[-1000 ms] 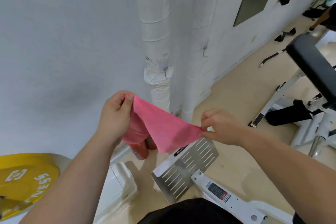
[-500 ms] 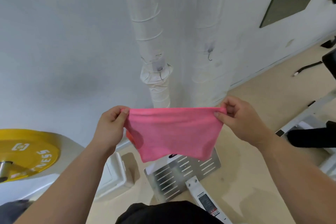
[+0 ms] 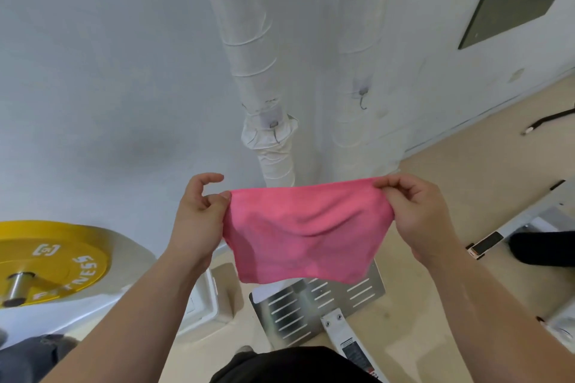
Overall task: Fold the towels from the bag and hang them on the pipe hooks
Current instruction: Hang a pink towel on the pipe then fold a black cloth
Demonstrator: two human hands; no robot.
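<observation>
- Your fingers [image 3: 390, 185] on the right hand [image 3: 417, 218] are pinching the top right corner of the towel [image 3: 305, 233], thumb and fingertips pressed together on the hem. The left hand [image 3: 199, 221] is pinching the top left corner at the thumb, with one finger curling free above the pinch.
- You are holding the towel in the air at mid-view, your hands at its 9 and 3 o'clock. It is hanging in front of the pipes [image 3: 249, 40] and over the footplate [image 3: 320, 305] at its 6 o'clock.
- Judging by this, you are squaring it up for a fold.
- To do that well, be pulling the top edge taut and level first, since it is dipping a little between your hands.
- Then be bringing corner onto corner so the side edges are matching, and be taking both corners in one hand while the other is smoothing down the crease.
- Be folding narrow. The near hook [image 3: 274, 130] at the towel's 12 o'clock and the far hook [image 3: 362, 99] at 1 o'clock are thin wire and both bare, so a bulky bundle is likely to be slipping off.
- The towel is showing pink, thin and limp. Soft creases are sagging across its middle, its sides are curving inward below your pinches, and its bottom edge is hanging uneven.
- I cannot tell whether it is already doubled.
</observation>
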